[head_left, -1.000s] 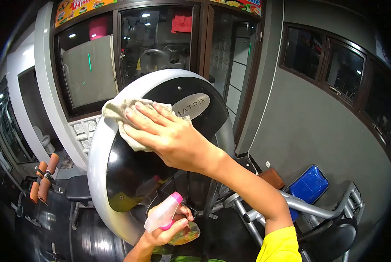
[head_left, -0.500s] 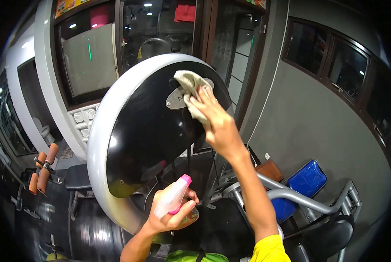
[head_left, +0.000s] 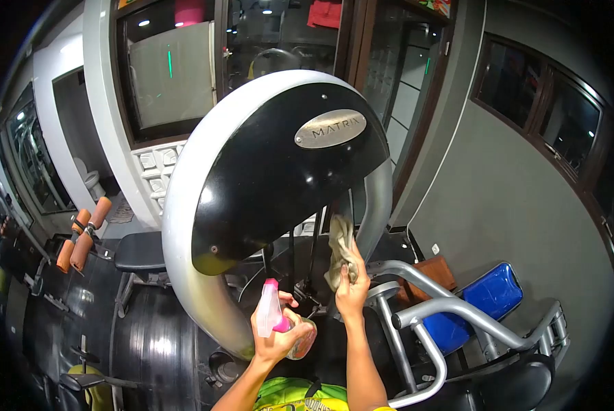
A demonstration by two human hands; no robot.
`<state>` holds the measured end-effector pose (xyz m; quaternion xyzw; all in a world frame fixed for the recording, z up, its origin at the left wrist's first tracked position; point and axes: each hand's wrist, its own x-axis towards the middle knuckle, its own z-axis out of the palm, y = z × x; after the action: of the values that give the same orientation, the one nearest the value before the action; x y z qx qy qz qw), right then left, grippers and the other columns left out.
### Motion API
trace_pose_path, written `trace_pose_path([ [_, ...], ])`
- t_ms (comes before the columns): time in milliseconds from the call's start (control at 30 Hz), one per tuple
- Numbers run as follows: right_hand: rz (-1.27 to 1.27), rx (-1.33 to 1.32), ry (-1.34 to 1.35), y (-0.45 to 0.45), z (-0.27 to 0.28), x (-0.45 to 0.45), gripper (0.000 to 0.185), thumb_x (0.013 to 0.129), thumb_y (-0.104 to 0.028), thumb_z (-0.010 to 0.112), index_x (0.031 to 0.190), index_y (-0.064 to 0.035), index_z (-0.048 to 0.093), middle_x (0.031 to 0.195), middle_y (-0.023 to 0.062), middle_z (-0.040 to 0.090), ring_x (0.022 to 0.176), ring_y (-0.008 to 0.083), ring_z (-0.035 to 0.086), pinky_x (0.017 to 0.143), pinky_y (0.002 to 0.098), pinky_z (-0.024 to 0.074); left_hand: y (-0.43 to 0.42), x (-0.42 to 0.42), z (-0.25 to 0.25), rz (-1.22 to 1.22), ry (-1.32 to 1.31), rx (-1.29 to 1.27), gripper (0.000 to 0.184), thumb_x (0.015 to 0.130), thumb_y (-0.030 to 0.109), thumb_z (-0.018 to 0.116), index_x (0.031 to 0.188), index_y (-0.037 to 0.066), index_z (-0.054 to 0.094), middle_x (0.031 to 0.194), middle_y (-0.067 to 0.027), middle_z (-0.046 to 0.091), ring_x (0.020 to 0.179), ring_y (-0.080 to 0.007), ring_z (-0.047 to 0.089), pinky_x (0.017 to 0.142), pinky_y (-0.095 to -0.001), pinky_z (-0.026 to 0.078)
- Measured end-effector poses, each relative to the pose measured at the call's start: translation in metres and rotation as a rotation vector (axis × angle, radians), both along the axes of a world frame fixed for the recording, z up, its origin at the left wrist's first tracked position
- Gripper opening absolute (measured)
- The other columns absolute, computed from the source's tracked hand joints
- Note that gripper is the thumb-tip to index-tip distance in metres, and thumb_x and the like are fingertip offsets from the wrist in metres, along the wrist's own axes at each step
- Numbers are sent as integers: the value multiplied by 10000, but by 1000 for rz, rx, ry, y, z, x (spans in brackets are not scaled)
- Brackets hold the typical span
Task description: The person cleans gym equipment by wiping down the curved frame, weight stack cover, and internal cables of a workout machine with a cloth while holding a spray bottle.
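Note:
My left hand (head_left: 274, 335) is wrapped round a spray bottle (head_left: 271, 309) with a whitish and pink spray head, held upright low in the middle of the view. In my right hand (head_left: 352, 288) is a crumpled pale cloth (head_left: 341, 250), pinched between thumb and fingers. The cloth is apart from the machine's panel, just below its right side. That black curved panel (head_left: 266, 178) bears an oval metal badge (head_left: 331, 129) reading MATRIX. A thick silver-white frame (head_left: 183, 185) curves round the panel.
Silver tubes (head_left: 451, 305) of gym equipment and a blue pad (head_left: 492, 294) stand to my right, by the grey wall (head_left: 499, 185). On the left are a black bench (head_left: 140, 252) and orange foam rollers (head_left: 81, 236). Glass doors (head_left: 279, 41) stand behind the machine.
My right hand has come down from the badge with the cloth, leaving the whole badge visible. The spray bottle is more upright. The view has shifted, moving the machine rightward in it.

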<state>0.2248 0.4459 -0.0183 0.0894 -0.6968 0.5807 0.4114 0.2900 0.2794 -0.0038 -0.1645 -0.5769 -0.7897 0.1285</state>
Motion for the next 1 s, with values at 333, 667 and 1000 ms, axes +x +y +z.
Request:
trace_pose_path([
  [333, 67, -88, -231, 9, -67, 17, 372, 972, -160, 509, 1293, 27, 514, 1339, 160, 540, 1216, 231, 526, 1021, 328, 377, -2, -21, -9, 541, 30, -448, 195, 798, 108, 712, 866, -5, 568, 654, -84, 573, 535, -151, 536, 503, -307, 436],
  [667, 26, -103, -205, 18, -63, 24, 354, 975, -139, 505, 1287, 28, 511, 1261, 137, 581, 1152, 190, 539, 1009, 297, 372, 7, -38, -17, 506, -3, -298, 142, 794, 56, 678, 836, 0, 554, 615, -59, 537, 514, -132, 508, 495, -291, 428],
  [1000, 32, -125, -194, 14, -63, 26, 326, 973, -148, 510, 1247, 25, 542, 1147, 114, 623, 1071, 175, 564, 955, 291, 402, 6, -38, -21, 477, 14, -309, 127, 794, 47, 670, 836, -1, 560, 632, -74, 562, 508, -148, 542, 501, -297, 445],
])
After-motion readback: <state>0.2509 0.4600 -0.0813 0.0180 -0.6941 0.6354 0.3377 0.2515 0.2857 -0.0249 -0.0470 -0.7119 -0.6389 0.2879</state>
